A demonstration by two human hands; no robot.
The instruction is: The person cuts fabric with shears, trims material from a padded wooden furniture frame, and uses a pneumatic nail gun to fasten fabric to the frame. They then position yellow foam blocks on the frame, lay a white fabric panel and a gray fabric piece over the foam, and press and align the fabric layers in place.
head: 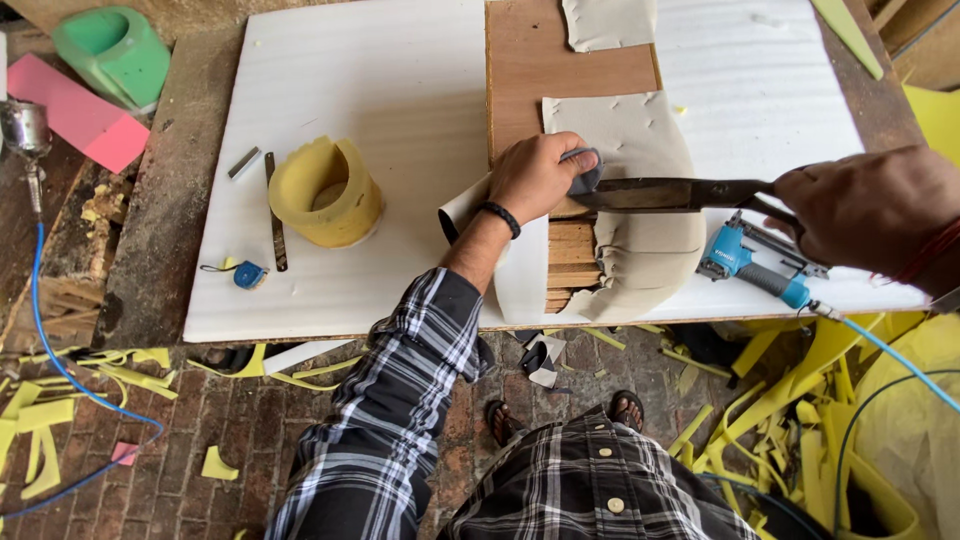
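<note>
Head view, frame centre — left hand (540, 178) pinches grey fabric (640, 200) on the wooden block (570, 60), right hand (870, 205) grips closed scissors (675, 193) at right — above the white surface (380, 90).

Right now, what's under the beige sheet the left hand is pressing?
Under the beige sheet a wooden frame of stacked slats shows at the near edge, below the left hand. How far it runs beneath is covered. The right hand holds shears over it.

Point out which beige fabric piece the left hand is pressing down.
The large beige piece draped over the wooden frame's front edge, under the left hand and shears. The smaller beige piece lies untouched at the far edge.
</note>
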